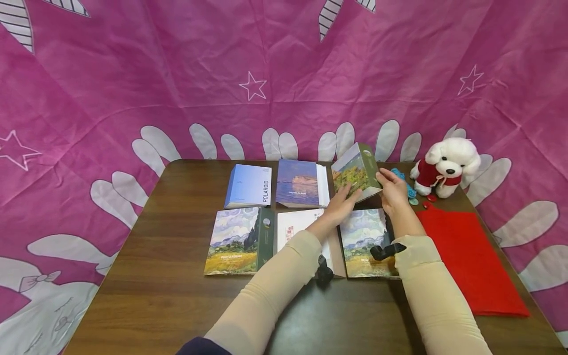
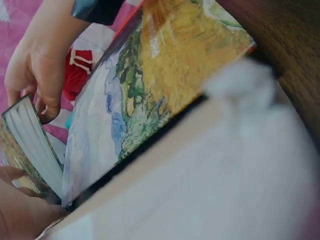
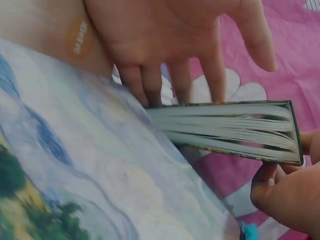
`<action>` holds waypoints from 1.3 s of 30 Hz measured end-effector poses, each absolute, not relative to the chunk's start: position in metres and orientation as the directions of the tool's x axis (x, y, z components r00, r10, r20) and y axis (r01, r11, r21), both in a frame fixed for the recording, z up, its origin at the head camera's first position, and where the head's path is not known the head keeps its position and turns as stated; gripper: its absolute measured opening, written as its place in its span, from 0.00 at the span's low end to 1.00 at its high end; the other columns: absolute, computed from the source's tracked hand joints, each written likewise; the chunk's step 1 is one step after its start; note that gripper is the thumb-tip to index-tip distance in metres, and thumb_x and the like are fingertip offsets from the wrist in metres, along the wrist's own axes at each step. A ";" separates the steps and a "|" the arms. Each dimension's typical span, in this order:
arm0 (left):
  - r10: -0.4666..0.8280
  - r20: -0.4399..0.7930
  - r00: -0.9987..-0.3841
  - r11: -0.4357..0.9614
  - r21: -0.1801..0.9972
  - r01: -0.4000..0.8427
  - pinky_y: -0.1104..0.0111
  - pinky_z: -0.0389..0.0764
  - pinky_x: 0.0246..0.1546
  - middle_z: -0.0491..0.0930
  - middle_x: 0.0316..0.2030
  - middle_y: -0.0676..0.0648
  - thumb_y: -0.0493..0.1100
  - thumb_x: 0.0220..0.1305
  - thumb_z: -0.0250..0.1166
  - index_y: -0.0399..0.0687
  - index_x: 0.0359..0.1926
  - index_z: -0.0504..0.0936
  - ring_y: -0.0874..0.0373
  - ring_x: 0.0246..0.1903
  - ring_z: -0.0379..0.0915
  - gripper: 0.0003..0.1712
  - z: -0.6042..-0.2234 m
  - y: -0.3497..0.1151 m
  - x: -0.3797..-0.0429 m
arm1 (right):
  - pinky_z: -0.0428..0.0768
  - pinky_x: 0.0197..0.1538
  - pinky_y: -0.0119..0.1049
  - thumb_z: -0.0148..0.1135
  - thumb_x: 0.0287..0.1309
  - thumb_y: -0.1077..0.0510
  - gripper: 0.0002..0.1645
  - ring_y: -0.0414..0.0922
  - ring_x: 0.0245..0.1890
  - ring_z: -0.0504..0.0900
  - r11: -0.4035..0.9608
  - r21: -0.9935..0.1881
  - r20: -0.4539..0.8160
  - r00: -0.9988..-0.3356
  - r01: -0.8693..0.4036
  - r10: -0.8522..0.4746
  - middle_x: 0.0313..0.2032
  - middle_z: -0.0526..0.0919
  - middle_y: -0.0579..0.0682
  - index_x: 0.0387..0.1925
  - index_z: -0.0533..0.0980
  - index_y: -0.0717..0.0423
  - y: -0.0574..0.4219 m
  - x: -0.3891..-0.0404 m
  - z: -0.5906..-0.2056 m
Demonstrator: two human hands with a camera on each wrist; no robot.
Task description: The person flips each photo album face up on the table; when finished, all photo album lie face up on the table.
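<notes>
In the head view, a photo album point(image 1: 352, 172) with a green spine and a painted landscape cover is tilted up at the back of the table. My right hand point(image 1: 394, 190) pinches it at the spine side. My left hand point(image 1: 340, 206) lays fairly straight fingers on its cover, and in the right wrist view the left thumb stands apart. That view also shows the page edges point(image 3: 225, 127) of the album, with the right hand point(image 3: 295, 195) at its spine corner. Just in front lies another landscape album point(image 1: 364, 236), partly hidden by the right forearm.
Left of the hands are a blue Polaroid album point(image 1: 248, 185), a seascape album point(image 1: 297, 182), a white album point(image 1: 295, 224) and another landscape album point(image 1: 235, 236). A red cloth point(image 1: 470, 261), a blue string bundle point(image 1: 406, 182) and a plush dog point(image 1: 450, 160) are at right.
</notes>
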State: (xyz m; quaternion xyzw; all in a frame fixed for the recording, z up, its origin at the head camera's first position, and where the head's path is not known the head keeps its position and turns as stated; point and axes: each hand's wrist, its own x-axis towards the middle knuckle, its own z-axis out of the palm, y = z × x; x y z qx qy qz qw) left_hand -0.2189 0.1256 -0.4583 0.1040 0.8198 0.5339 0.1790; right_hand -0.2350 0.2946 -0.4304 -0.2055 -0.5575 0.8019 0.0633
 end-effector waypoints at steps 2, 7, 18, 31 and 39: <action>0.374 -0.167 -0.912 0.368 0.930 -0.020 0.45 0.51 0.74 0.44 0.80 0.53 0.75 0.72 0.41 0.65 0.81 0.51 0.48 0.78 0.43 0.43 -0.459 0.125 -0.219 | 0.64 0.21 0.25 0.61 0.70 0.59 0.20 0.33 0.19 0.66 -0.330 -0.936 -0.236 -0.911 0.121 0.337 0.39 0.77 0.41 0.61 0.75 0.53 0.291 -0.234 -0.430; 0.405 -0.133 -0.905 0.314 0.949 0.001 0.47 0.54 0.74 0.48 0.80 0.52 0.76 0.72 0.39 0.65 0.81 0.49 0.48 0.77 0.47 0.45 -0.458 0.123 -0.221 | 0.62 0.22 0.24 0.63 0.69 0.56 0.22 0.34 0.23 0.64 -0.202 -0.978 -0.117 -0.935 0.050 0.335 0.42 0.74 0.41 0.63 0.75 0.52 0.281 -0.233 -0.425; 0.422 -0.034 -0.906 0.272 0.958 0.090 0.58 0.56 0.75 0.52 0.79 0.50 0.71 0.75 0.40 0.52 0.81 0.49 0.53 0.76 0.50 0.45 -0.454 0.111 -0.229 | 0.67 0.26 0.26 0.51 0.77 0.49 0.25 0.35 0.24 0.67 -0.066 -0.996 -0.073 -0.933 0.053 0.351 0.47 0.76 0.39 0.69 0.72 0.48 0.267 -0.231 -0.432; 0.382 0.162 -0.910 0.217 0.941 0.259 0.65 0.61 0.72 0.38 0.81 0.58 0.60 0.79 0.46 0.46 0.80 0.50 0.60 0.78 0.40 0.39 -0.442 0.102 -0.233 | 0.61 0.74 0.54 0.38 0.80 0.42 0.38 0.61 0.73 0.60 0.241 -0.932 -0.279 -0.960 0.271 -0.002 0.77 0.54 0.64 0.81 0.45 0.51 0.280 -0.245 -0.442; 0.359 0.083 -0.930 0.239 0.955 0.178 0.60 0.47 0.77 0.42 0.81 0.50 0.61 0.79 0.46 0.41 0.79 0.51 0.55 0.78 0.38 0.41 -0.446 0.096 -0.235 | 0.70 0.67 0.60 0.45 0.75 0.34 0.48 0.65 0.71 0.61 0.375 -0.862 -0.384 -0.922 0.342 -0.041 0.75 0.55 0.67 0.81 0.43 0.54 0.293 -0.246 -0.442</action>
